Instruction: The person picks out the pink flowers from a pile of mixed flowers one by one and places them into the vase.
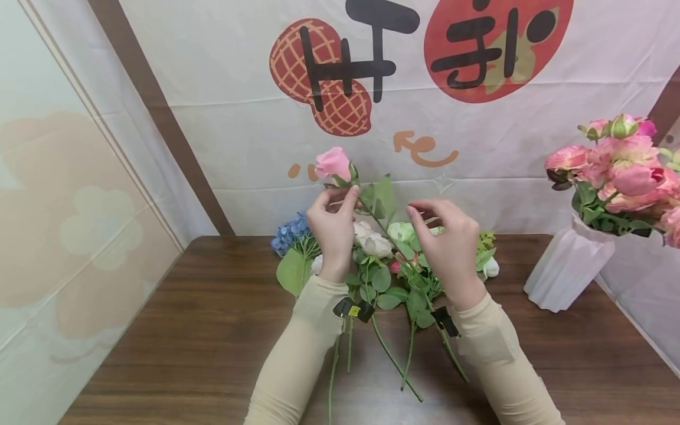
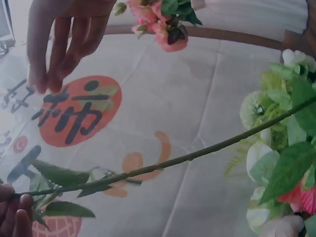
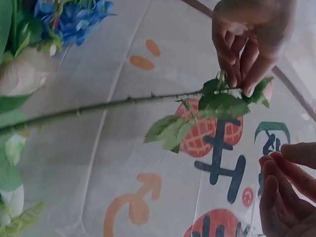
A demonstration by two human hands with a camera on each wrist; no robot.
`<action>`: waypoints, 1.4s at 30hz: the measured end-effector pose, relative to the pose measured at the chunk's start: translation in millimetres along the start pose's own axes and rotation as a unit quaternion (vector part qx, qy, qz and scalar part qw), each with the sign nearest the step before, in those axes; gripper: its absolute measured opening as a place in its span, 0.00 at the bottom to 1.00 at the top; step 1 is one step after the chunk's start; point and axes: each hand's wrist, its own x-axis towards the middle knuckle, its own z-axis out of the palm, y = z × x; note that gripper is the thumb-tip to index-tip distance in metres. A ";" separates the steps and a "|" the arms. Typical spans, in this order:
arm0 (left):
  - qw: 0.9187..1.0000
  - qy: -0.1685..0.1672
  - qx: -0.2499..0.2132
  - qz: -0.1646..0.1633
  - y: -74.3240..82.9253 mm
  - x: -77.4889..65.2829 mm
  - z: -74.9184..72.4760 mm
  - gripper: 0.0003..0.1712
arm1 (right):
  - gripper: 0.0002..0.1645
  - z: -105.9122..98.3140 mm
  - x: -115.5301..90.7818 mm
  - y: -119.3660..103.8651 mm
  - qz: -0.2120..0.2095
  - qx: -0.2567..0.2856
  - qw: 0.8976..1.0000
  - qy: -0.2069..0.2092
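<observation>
My left hand (image 1: 333, 227) pinches a pink rose (image 1: 333, 163) by its stem, just below the bloom. The rose's long green stem (image 2: 192, 154) slants down to the right, with a few leaves (image 3: 224, 105) near the top; in the head view its lower part overlaps the flowers on the table. My right hand (image 1: 448, 242) hovers to the right of the stem, apart from it. Its fingers (image 3: 271, 197) are loosely bent, the thumb close to the fingertips, with nothing visible between them.
Several flowers lie on the brown table (image 1: 212, 342): a blue hydrangea (image 1: 292, 235), white blooms (image 1: 376, 243) and greenery, their stems pointing toward me. A white vase (image 1: 568, 265) of pink flowers (image 1: 632, 171) stands at the right. A printed cloth (image 1: 228, 136) hangs behind the table.
</observation>
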 end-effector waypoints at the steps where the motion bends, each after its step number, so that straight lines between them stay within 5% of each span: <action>1: 1.000 0.004 -0.008 0.000 1.1 -0.8 -0.2 0.10 | 0.09 1.6 -0.6 -1.7 -0.004 0.005 1.000 -0.004; 10: 0.998 0.040 -0.044 0.034 12.1 -10.5 -4.3 0.09 | 0.10 15.3 -5.9 -11.6 -0.032 0.042 0.998 -0.028; 19: 0.996 0.065 -0.052 0.023 12.0 -22.2 -5.2 0.12 | 0.12 17.9 -10.5 -13.4 -0.040 0.017 0.998 -0.043; 42: 0.992 0.039 -0.121 0.012 9.6 -33.2 2.5 0.12 | 0.09 14.6 -7.8 -5.7 -0.035 -0.017 0.997 -0.062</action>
